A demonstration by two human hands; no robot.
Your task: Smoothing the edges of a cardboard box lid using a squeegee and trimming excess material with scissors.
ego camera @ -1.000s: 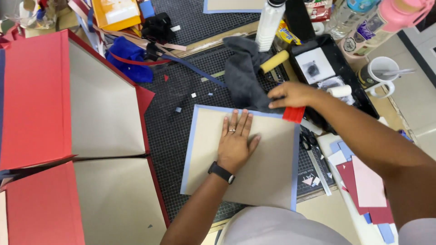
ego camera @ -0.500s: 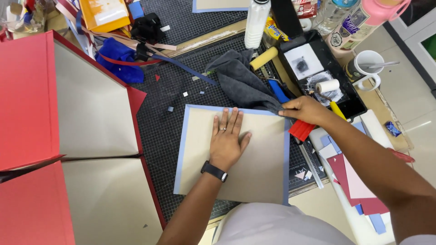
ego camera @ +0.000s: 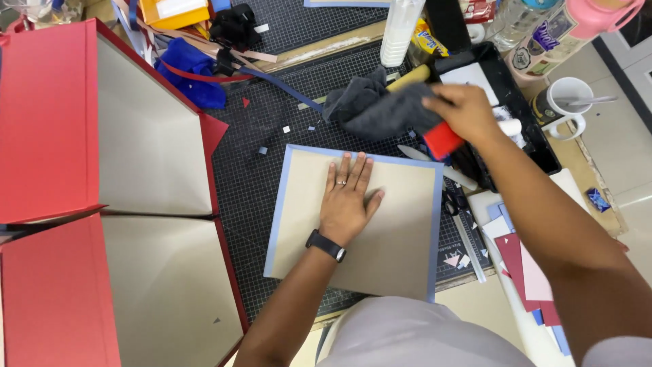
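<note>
Two hands working, each on its own job. I am keeping the left hand (ego camera: 348, 198) pressed flat, fingers spread, on the grey board (ego camera: 353, 221) with its pale blue paper border, which is lying square on the black cutting mat (ego camera: 251, 163) right in front of me; nothing is gripped there, only held down. My right hand (ego camera: 465, 112) is now lifting away from the board's right edge, where it was a second ago, and moving up over the black tray (ego camera: 536, 146), fingers closed around a small red block (ego camera: 443, 141). It is blurring, so I cannot tell how tightly. A dark grey cloth (ego camera: 380, 109) is bunching just beside it. I am judging the rubbing pass along that edge finished. Red box panels (ego camera: 47, 122) are lying open at left.
</note>
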